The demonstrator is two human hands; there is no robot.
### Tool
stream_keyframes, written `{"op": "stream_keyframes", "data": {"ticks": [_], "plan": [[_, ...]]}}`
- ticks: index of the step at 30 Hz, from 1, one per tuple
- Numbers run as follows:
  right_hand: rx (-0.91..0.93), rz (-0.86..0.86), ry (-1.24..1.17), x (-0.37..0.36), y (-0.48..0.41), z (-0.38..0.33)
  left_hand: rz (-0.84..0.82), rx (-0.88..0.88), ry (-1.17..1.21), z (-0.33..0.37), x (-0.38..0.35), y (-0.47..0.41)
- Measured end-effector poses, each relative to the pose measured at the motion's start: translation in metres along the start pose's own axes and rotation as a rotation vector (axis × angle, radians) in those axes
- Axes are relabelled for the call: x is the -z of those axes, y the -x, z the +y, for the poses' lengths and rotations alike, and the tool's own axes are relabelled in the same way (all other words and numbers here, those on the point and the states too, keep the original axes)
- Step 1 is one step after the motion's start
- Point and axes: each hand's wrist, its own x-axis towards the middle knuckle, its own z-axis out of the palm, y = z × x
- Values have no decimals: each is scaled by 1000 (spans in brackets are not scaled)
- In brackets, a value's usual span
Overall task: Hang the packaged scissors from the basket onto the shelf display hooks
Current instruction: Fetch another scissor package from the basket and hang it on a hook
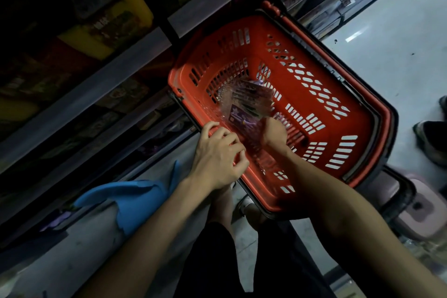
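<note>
Two bare forearms are seen reaching in from six o'clock toward an orange basket (362, 123) set on the pale floor (399, 43). The left grip (217, 155) is curled over the basket's near rim, at about eight o'clock of the basket, with the thumb on the rim and the fingers bent over it, so the basket is judged to be steadied. The right grip (274, 132) is placed inside, its fingers bent at the near edge of the packaged scissors (244, 104). Whether a pack is actually pinched cannot be told, since the fingertips are hidden and blurred. The packs are fanned in a loose stack on the basket's bottom, touching the right grip and spreading from it toward eleven o'clock. Several slippery clear packs could be dragged up together and some dropped if the stack is taken by one corner. A card could also be snagged in the slotted wall. The dark shelf (96, 89) is ranged from nine to twelve o'clock, and no hooks can be made out on it.
</note>
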Motion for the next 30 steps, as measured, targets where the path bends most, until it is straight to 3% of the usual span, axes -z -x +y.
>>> {"op": "stream_keyframes", "data": {"ticks": [9,13,18,22,24,27,30], "plan": [[-132,19,-329,51,18,14,33,53,37,3,-4,-3],[-180,-94,-791,88,41,15,95,240,217,10,-1,-12],[-115,-418,-1259,144,90,-9,130,721,913,27,30,-39],[-78,-544,-1324,156,94,-17,237,842,1368,19,46,-61],[-86,-580,-1327,152,85,-18,293,846,1398,10,45,-66],[-111,-619,-1372,136,69,-20,279,794,1257,-8,35,-68],[-243,-469,-1405,104,45,-21,363,779,1035,-19,29,-68]]}}
